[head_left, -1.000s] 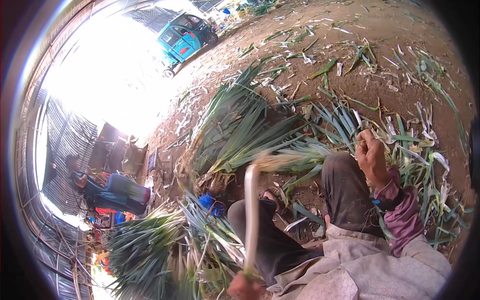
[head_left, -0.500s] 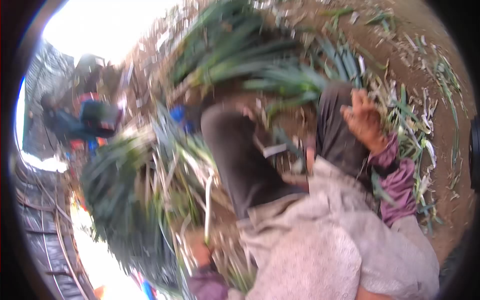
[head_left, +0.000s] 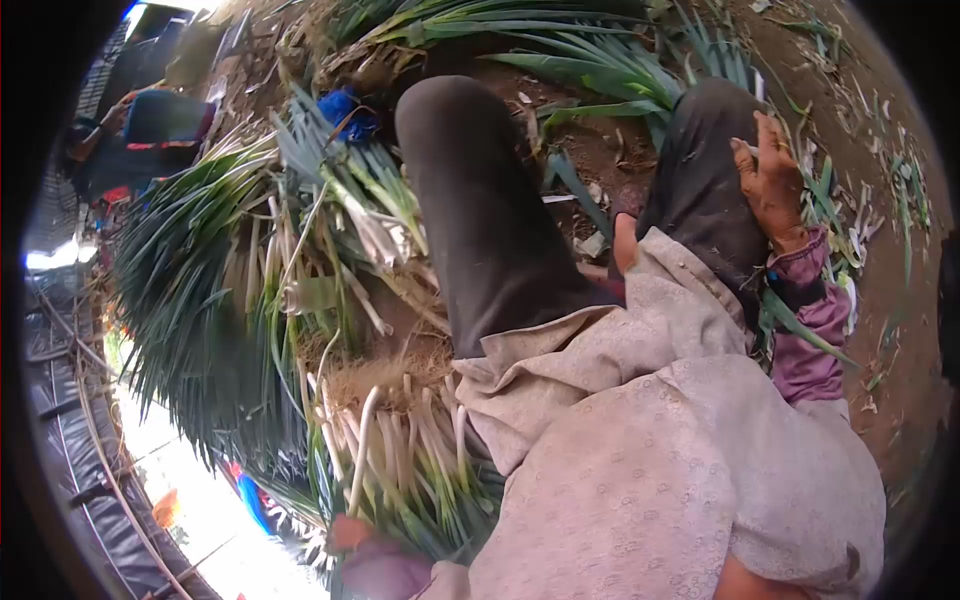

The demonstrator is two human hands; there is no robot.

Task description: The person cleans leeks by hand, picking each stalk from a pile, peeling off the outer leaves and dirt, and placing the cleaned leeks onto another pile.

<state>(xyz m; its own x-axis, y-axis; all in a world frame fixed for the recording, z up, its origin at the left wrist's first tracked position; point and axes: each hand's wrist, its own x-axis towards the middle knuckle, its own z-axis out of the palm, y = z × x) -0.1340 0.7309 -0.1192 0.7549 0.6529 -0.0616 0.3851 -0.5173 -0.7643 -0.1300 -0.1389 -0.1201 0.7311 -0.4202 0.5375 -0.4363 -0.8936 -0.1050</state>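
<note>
My left hand (head_left: 350,533), blurred at the bottom left, is closed at the lower end of a pale green onion stalk (head_left: 362,450); its fingers are mostly hidden. Just beyond it lies a bundle of green onions (head_left: 415,450) with white stems and brown roots. A larger heap of green onions (head_left: 190,300) spreads further left. My right hand (head_left: 775,190) rests by my right knee (head_left: 700,150), thumb and fingers apart. A small whitish bit shows between them, too small to name.
More green onions (head_left: 600,70) lie past my knees, near a blue bundle of material (head_left: 347,115). Trimmed leaves and peelings (head_left: 850,230) litter the soil at right. At upper left is a person with a dark blue item (head_left: 165,117). Dark plastic sheeting (head_left: 60,430) lines the left edge.
The view has shifted and sharpened. My left hand with the green onion has moved down and left in view. My right hand stays by the knee, appearing a little further right and higher.
</note>
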